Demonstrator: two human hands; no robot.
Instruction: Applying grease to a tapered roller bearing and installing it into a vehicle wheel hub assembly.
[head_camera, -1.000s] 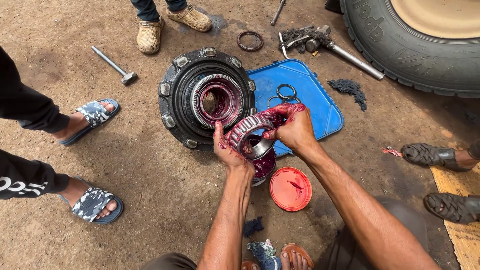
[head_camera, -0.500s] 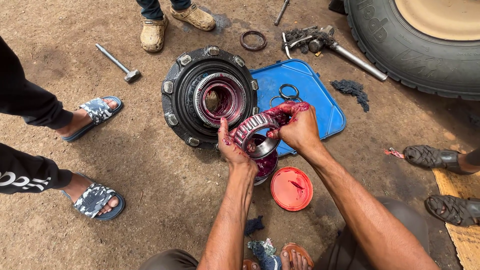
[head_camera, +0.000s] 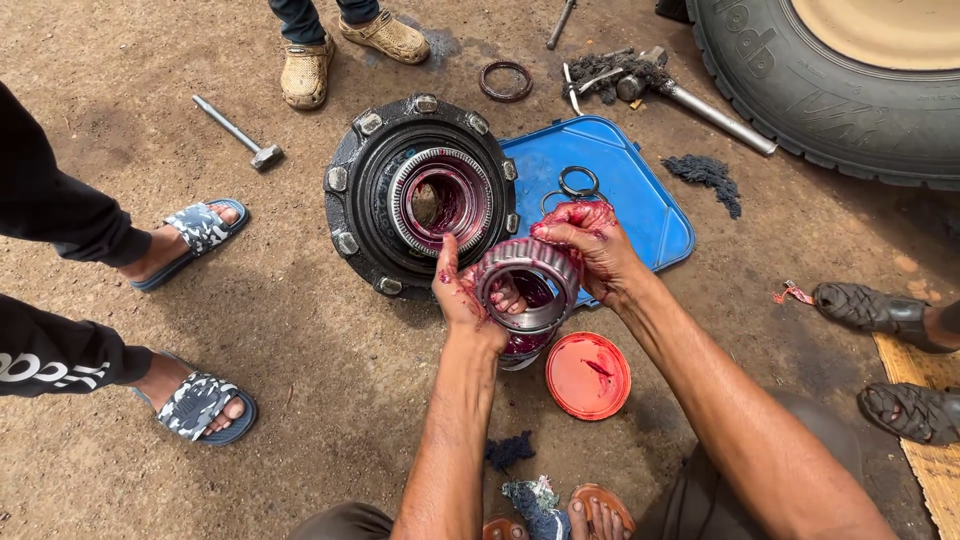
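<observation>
I have the roller bearing (head_camera: 527, 285) up between both hands, just in front of the wheel hub (head_camera: 420, 195) and above the open grease tin (head_camera: 520, 345). My left hand (head_camera: 462, 295) cups it from the side with fingers curled through its bore, and my right hand (head_camera: 590, 240) closes over the top rim; both are gripping it, both slick with red grease. That slickness is my main worry: the ring could slide out of my fingers and land on the bare dirt ground (head_camera: 300, 360), and grit packed into the rollers would, I judge, ruin it once fitted. The red lid (head_camera: 588, 375) lies face up beside the tin, so dust could settle there too. Feet in sandals (head_camera: 200, 405) stand close on my left, and a kick could send sand into the open hub. The blue tray (head_camera: 640, 205) behind my right hand looks the cleaner spot.
</observation>
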